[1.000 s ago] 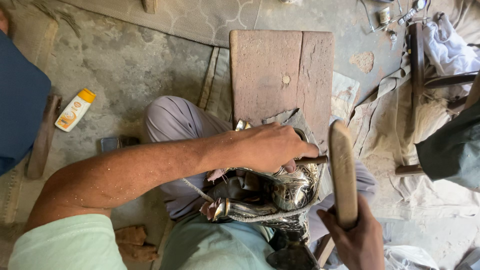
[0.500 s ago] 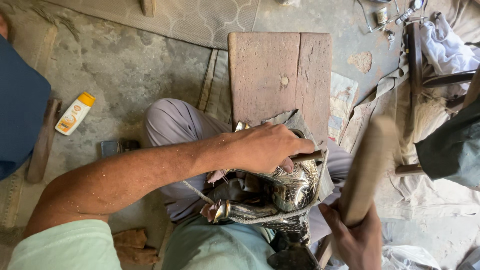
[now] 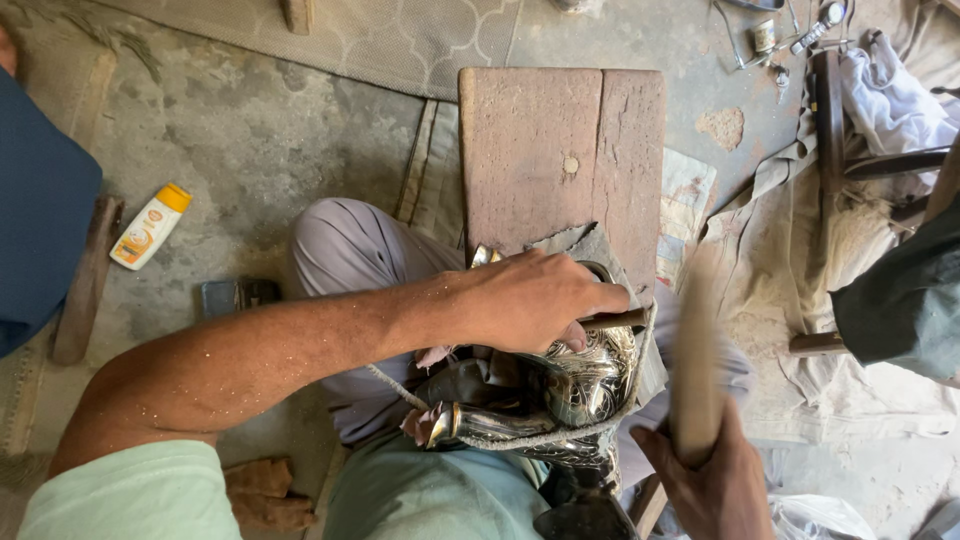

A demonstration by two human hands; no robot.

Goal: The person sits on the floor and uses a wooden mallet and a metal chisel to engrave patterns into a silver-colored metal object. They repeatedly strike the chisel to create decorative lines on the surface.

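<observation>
While we are pressing our left hand (image 3: 535, 300) on a thin tool, fingers clenched around it, against the engraved metal vessel (image 3: 560, 385) in our lap, just below the wooden block (image 3: 560, 150), our right hand (image 3: 715, 480) is gripping a blurred wooden mallet (image 3: 695, 350). Engraving is already covering the vessel; we cannot tell how much is remaining.

A white plastic bottle with orange cap (image 3: 148, 228) lies at nine o'clock; a crumpled white cloth (image 3: 890, 100) at two o'clock.
</observation>
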